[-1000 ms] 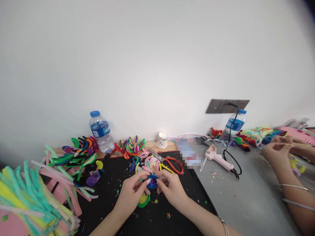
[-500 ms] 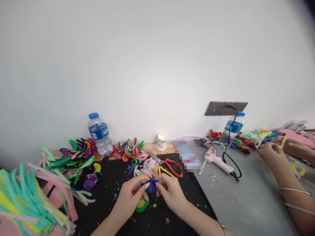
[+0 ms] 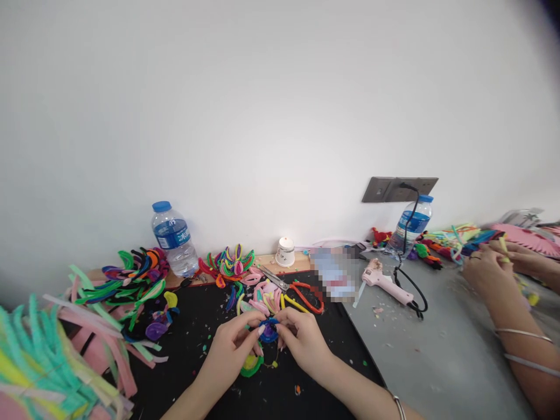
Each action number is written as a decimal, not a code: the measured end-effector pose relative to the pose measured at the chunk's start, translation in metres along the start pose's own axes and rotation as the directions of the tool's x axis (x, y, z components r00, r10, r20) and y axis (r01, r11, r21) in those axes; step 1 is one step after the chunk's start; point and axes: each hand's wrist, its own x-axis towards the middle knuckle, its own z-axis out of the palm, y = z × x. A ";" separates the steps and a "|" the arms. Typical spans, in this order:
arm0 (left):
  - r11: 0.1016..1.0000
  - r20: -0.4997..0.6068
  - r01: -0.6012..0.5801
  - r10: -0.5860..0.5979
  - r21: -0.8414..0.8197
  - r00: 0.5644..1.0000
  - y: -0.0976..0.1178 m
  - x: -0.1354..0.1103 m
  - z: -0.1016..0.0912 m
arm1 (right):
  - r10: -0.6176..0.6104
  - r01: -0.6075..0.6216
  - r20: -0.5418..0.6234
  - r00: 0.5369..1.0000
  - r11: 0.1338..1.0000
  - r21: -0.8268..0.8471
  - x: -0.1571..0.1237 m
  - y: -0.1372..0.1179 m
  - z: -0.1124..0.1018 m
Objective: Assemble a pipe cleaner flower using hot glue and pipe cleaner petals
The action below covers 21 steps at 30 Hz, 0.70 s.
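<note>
Between the fingertips of both hands is a small blue and purple coil of pipe cleaner, partly covered by the fingers. My left hand pinches its left side, and my right hand pinches the right side. A green and yellow pipe-cleaner loop lies just below my left fingers on the black mat. Pink and yellow pipe-cleaner loops sit right beyond my fingertips. Scissors with red-orange handles rest behind my right hand.
Bundles of pastel pipe cleaners and bright bent pieces fill the left. Water bottles stand by the wall, near a paper cup. A pink glue gun with a black cord lies right. A co-worker's hands hold something yellow.
My hands keep their grip on the coil with hardly any movement. The view has shifted slightly. At the right, the co-worker's hands have changed position a little around the yellow piece.
</note>
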 end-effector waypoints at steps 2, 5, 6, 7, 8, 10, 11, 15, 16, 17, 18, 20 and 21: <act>1.000 0.018 -0.014 0.014 0.022 1.000 0.001 0.000 -0.001 | 0.003 -0.003 0.001 1.000 1.000 -0.008 -0.001 0.000 0.000; 0.998 0.036 -0.041 0.039 0.049 0.999 0.003 0.000 -0.002 | 0.001 -0.001 -0.005 1.000 1.000 -0.023 -0.002 0.002 0.001; 0.997 0.043 -0.048 0.045 0.061 0.998 0.003 0.000 -0.002 | 0.000 0.000 -0.004 1.000 1.000 -0.027 -0.002 0.003 0.001; 0.996 0.049 -0.054 0.051 0.076 0.997 0.004 0.000 -0.002 | 0.000 0.000 -0.001 1.000 1.000 -0.030 -0.002 0.003 0.001; 0.994 0.056 -0.060 0.055 0.093 0.997 0.004 -0.001 -0.003 | 0.002 -0.002 0.001 1.000 0.999 -0.032 -0.002 0.004 0.001; 0.990 0.063 -0.066 0.059 0.123 0.996 0.005 -0.001 -0.003 | 0.007 -0.007 0.002 1.000 1.000 -0.030 -0.002 0.004 0.001; 0.988 0.063 -0.068 0.060 0.137 0.996 0.005 -0.002 -0.003 | 0.010 -0.010 -0.002 1.000 1.000 -0.027 -0.001 0.004 0.001; 0.983 0.054 -0.077 0.068 0.167 0.996 0.005 -0.003 -0.003 | 0.009 -0.009 -0.005 1.000 1.000 -0.023 0.000 0.002 -0.001; 0.983 0.053 -0.077 0.069 0.169 0.996 0.004 -0.003 -0.002 | 0.006 -0.006 -0.004 1.000 1.000 -0.026 0.000 0.001 -0.001; 0.983 0.051 -0.076 0.068 0.168 0.996 0.004 -0.003 -0.002 | 0.003 -0.003 -0.005 1.000 1.000 -0.027 0.000 0.002 -0.001; 0.984 0.048 -0.072 0.065 0.162 0.997 0.003 -0.002 -0.002 | 0.002 -0.002 -0.010 1.000 1.000 -0.026 0.000 0.002 0.000; 0.989 0.048 -0.058 0.052 0.135 0.997 0.002 -0.002 -0.001 | 0.000 -0.001 -0.018 1.000 1.000 -0.025 0.000 0.003 0.000; 0.992 0.049 -0.051 0.045 0.116 0.998 0.002 -0.001 -0.001 | -0.001 0.000 -0.022 1.000 1.000 -0.028 0.000 0.003 0.000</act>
